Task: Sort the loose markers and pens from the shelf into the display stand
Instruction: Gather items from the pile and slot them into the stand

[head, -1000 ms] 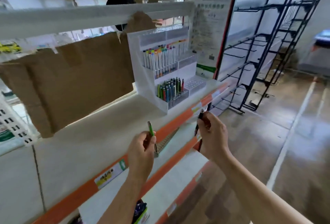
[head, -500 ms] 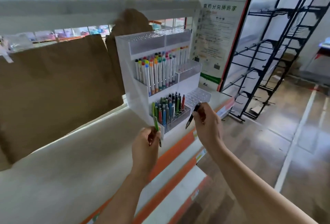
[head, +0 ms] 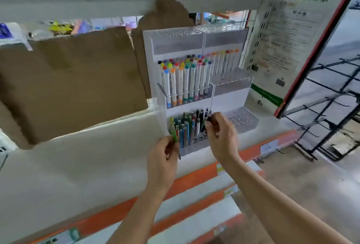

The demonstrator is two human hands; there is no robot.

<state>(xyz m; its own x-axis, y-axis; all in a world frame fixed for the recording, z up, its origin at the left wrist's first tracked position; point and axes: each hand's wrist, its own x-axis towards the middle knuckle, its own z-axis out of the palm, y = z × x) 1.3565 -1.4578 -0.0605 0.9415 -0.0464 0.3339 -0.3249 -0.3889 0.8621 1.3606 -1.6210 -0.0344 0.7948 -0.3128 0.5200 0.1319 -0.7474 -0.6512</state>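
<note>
At the centre of the frame the left hand [head: 162, 163] gripped a green pen [head: 174, 135], held upright just in front of the stand's [head: 196, 92] lower left corner. The right hand [head: 221, 134] pinched a dark pen [head: 208, 120] among the pens [head: 190, 127] standing in the bottom row. White markers [head: 187, 80] with coloured caps filled the row above. The stand sat on the white shelf [head: 78, 166], cardboard [head: 68, 80] to its left.
</note>
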